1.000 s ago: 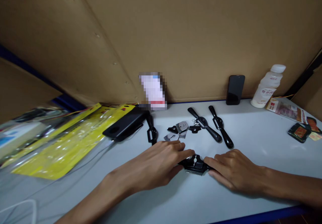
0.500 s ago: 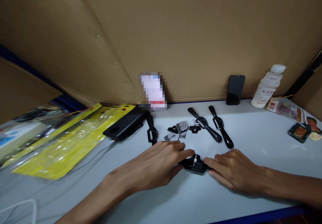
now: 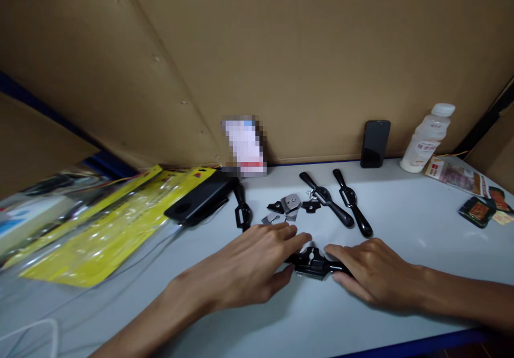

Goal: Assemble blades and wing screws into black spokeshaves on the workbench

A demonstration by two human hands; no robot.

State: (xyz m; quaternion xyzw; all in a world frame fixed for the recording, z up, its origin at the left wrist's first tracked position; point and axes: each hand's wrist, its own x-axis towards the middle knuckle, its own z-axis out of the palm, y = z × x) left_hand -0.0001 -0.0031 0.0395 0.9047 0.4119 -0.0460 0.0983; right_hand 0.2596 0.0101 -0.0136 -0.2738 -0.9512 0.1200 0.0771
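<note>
One left hand [image 3: 263, 259]: thumb and forefinger spread about the left handle [image 3: 292, 259] of a black spokeshave [image 3: 310, 265]; whether they pinch it, cannot tell. Spokeshave: between the hands, over the near part of the table [image 3: 249, 328]; long axis crosswise, right end slightly nearer the wearer; blade edge [image 3: 308, 276] facing the wearer. Right hand [image 3: 373, 272]: thumb and forefinger closed about the right handle [image 3: 339, 267]. Step, as judged: steadying or adjusting; next move calls for a level, two-handed hold.

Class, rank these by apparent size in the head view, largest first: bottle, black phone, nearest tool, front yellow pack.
1. Front yellow pack
2. Bottle
3. Black phone and nearest tool: unsure, because left hand and right hand hide parts of the tool.
</note>
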